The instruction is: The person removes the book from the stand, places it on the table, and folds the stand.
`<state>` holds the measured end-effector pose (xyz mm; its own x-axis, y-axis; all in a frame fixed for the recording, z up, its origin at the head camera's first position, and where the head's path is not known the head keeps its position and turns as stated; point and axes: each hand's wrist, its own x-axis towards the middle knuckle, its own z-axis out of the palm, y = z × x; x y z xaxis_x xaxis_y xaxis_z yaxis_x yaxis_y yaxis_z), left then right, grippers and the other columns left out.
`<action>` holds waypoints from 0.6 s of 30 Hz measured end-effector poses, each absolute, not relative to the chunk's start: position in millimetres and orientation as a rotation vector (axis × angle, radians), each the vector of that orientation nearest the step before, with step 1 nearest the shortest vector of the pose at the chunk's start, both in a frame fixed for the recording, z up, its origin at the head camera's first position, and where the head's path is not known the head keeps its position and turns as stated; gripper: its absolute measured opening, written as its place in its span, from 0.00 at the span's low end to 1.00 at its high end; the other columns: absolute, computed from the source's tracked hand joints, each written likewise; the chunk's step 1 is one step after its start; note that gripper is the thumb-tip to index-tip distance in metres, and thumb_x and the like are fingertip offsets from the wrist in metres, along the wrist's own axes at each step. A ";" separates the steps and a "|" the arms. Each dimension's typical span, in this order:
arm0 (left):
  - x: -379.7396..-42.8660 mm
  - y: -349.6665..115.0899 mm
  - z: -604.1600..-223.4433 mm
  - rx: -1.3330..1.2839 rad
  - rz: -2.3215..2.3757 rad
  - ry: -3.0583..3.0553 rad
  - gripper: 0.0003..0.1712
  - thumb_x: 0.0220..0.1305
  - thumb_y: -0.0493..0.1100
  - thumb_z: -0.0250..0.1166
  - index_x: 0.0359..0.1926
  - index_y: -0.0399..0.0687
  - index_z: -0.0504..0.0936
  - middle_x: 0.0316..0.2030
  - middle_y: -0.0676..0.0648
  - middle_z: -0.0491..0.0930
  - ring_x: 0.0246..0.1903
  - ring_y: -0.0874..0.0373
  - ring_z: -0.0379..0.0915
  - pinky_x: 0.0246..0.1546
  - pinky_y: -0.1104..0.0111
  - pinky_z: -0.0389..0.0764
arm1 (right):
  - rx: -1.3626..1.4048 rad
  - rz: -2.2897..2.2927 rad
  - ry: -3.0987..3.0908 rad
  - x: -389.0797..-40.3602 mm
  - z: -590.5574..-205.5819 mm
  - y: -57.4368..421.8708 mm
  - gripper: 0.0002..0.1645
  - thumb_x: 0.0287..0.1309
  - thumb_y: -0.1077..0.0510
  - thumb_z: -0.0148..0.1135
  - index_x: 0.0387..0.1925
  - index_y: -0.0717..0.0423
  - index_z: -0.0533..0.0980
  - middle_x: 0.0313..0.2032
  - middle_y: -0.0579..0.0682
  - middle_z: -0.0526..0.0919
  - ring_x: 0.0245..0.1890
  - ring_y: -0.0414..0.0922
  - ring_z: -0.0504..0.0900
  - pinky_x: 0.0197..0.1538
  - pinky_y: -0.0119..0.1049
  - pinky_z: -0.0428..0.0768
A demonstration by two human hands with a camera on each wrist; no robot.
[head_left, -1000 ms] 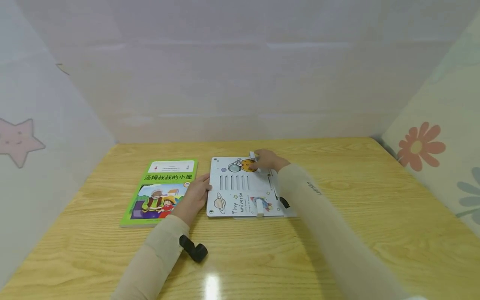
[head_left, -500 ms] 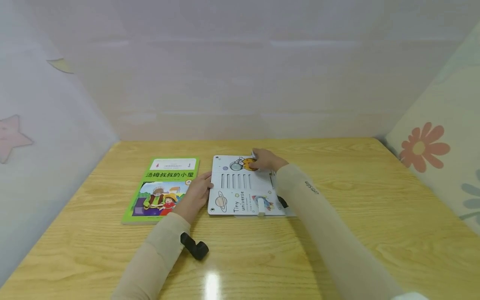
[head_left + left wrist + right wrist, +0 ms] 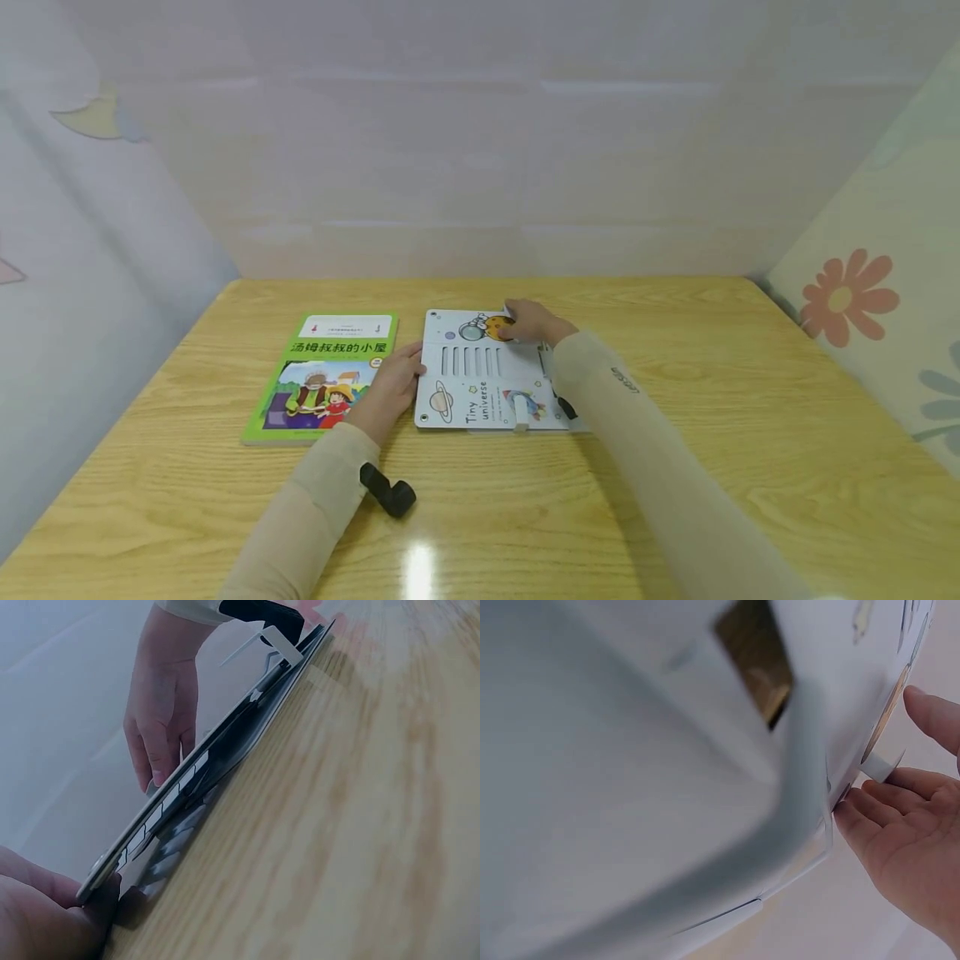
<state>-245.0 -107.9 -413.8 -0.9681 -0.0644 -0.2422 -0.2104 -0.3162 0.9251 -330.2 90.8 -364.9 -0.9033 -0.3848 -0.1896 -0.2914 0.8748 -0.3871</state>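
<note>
A white folding book stand printed "Tiny universe", with a planet, an astronaut and a row of slots, lies low on the table. My left hand pinches its left edge; in the left wrist view the thumb and fingers grip the panel's rim, and a gap shows between panels. At the far edge my right hand holds the stand beside the orange planet picture. The right wrist view shows those fingers at a small white page clip. Another clip sits on the near edge.
A green picture-covered book lies left of the stand, partly behind my left forearm. The wooden table meets a pale wall at the back. Side walls carry printed decorations, among them a red flower.
The head view has shifted slightly. My right fingers now cover the far page clip, which showed beside them a second ago. My left hand keeps its grip on the stand's left edge.
</note>
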 end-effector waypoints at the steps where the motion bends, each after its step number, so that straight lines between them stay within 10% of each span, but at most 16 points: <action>1: -244.9 -107.3 -413.7 -0.361 2.449 1.785 0.33 0.51 0.19 0.40 0.61 0.33 0.55 0.60 0.40 0.55 0.59 0.53 0.49 0.57 0.68 0.53 | -0.504 -0.524 2.784 -329.3 -364.7 91.2 0.40 0.55 0.51 0.54 0.63 0.63 0.49 0.60 0.59 0.57 0.60 0.52 0.53 0.59 0.43 0.54; 18: -244.7 -102.1 -413.4 -0.396 2.412 1.819 0.32 0.51 0.20 0.41 0.60 0.33 0.56 0.60 0.40 0.56 0.59 0.52 0.50 0.57 0.67 0.54 | -0.526 -0.505 2.785 -317.1 -363.7 97.2 0.34 0.54 0.50 0.55 0.57 0.65 0.59 0.53 0.59 0.66 0.50 0.51 0.65 0.55 0.42 0.62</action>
